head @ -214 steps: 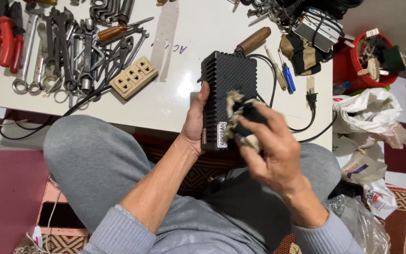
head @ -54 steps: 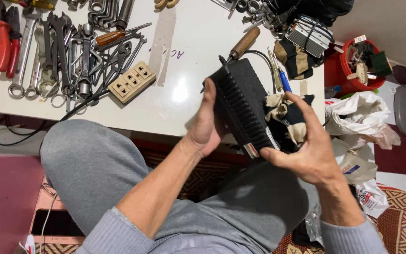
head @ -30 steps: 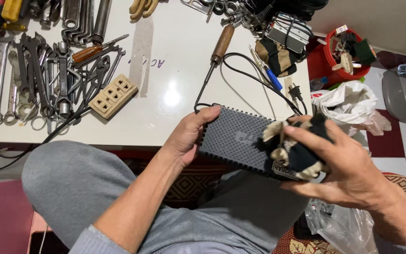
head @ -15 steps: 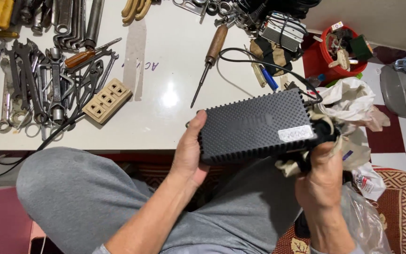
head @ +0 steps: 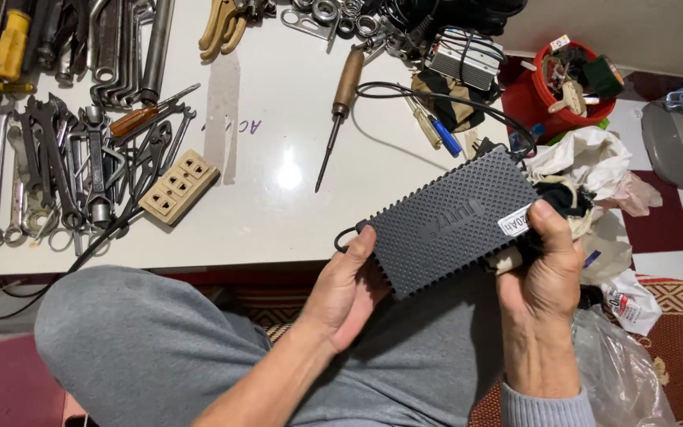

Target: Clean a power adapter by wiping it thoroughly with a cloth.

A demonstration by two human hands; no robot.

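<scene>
A black ribbed rectangular box (head: 444,221), with a small white label at its right end, is held flat over my lap at the table's front edge. My left hand (head: 347,289) grips its left end from below. My right hand (head: 543,273) grips its right end, thumb on the label, and also holds a dirty cloth (head: 575,207) bunched against that end. A black cable (head: 436,99) runs from the box's far side across the white table (head: 278,198).
Many wrenches and pliers (head: 57,158) lie at the table's left, beside a beige socket strip (head: 179,187). A wooden-handled screwdriver (head: 340,111) lies mid-table. A red bucket of odds (head: 567,83) and plastic bags (head: 610,182) stand on the floor at right.
The box was turned from upright to lying flat and brought lower over my lap. My right hand with the cloth went from rubbing its face to gripping its right end.
</scene>
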